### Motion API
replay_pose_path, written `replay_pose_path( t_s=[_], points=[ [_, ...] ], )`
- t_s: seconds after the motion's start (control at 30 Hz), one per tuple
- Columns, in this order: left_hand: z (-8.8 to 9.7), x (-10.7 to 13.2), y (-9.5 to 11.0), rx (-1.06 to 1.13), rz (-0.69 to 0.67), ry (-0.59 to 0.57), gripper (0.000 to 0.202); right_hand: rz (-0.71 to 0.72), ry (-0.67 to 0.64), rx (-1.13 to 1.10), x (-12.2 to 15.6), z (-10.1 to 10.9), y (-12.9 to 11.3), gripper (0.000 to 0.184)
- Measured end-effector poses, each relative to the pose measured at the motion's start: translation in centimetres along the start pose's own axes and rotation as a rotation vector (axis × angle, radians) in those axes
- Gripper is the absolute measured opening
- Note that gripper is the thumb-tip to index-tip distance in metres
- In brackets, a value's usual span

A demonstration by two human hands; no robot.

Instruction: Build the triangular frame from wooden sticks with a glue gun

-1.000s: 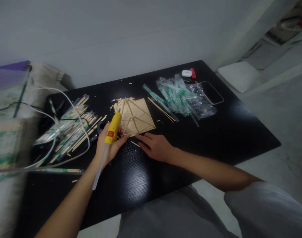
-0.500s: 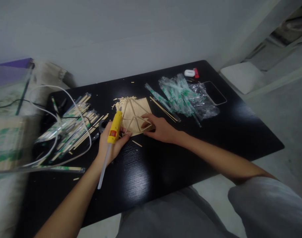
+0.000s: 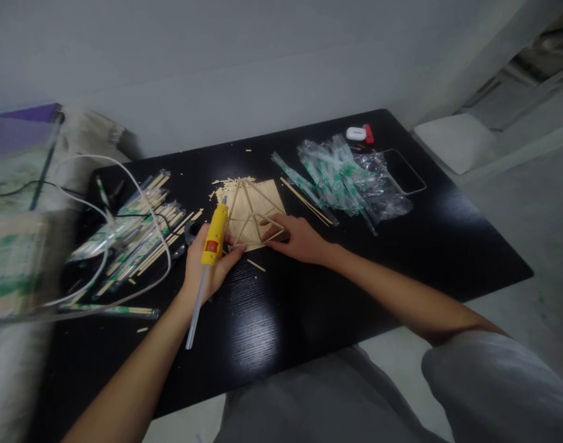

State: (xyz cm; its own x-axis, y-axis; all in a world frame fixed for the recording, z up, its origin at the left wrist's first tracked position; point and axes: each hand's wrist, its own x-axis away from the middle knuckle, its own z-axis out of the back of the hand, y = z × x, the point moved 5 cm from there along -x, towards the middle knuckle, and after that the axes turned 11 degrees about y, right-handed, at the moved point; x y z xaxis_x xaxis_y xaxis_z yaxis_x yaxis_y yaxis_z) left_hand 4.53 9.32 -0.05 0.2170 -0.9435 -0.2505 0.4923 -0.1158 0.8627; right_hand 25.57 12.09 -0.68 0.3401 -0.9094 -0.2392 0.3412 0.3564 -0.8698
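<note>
My left hand (image 3: 195,258) is closed around a yellow hot glue gun (image 3: 216,231), its nozzle pointing away from me. A long clear glue stick (image 3: 197,317) juts from the back of the gun. The left thumb reaches the near edge of a flat panel of thin wooden sticks (image 3: 268,195). On that panel stands an open, pyramid-like frame of chopsticks (image 3: 250,200). Fingers and thumb of my right hand (image 3: 302,239) pinch the frame's near right corner. The gun hides part of the frame's left side.
Stick offcuts (image 3: 226,184) lie behind the panel. Wrapped chopsticks (image 3: 138,237) and a white cable (image 3: 163,280) are at the left. Plastic wrappers (image 3: 336,175), a phone (image 3: 405,171) and a white earbud case (image 3: 355,133) lie at the right of the black table (image 3: 355,295).
The view has shifted slightly. My right fingers have moved a little at the frame's right corner. The left hand keeps its hold on the glue gun.
</note>
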Motion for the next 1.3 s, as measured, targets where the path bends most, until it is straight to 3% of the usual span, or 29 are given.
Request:
replay_pose_path(
  t_s=[0.53, 1.0, 1.3],
  points=[
    [0.16, -0.09, 0.72, -0.062, -0.017, 0.005, 0.034, 0.044, 0.032, 0.066, -0.04, 0.05, 0.27, 0.025],
    [0.05, 0.02, 0.56, -0.033, -0.018, -0.007, 0.032, 0.028, 0.062, 0.091, 0.12, 0.13, 0.29, 0.027],
    [0.15, -0.04, 0.44, -0.063, -0.030, -0.013, 0.031, 0.004, 0.104, -0.063, 0.52, 0.77, 0.65, 0.033]
  ],
)
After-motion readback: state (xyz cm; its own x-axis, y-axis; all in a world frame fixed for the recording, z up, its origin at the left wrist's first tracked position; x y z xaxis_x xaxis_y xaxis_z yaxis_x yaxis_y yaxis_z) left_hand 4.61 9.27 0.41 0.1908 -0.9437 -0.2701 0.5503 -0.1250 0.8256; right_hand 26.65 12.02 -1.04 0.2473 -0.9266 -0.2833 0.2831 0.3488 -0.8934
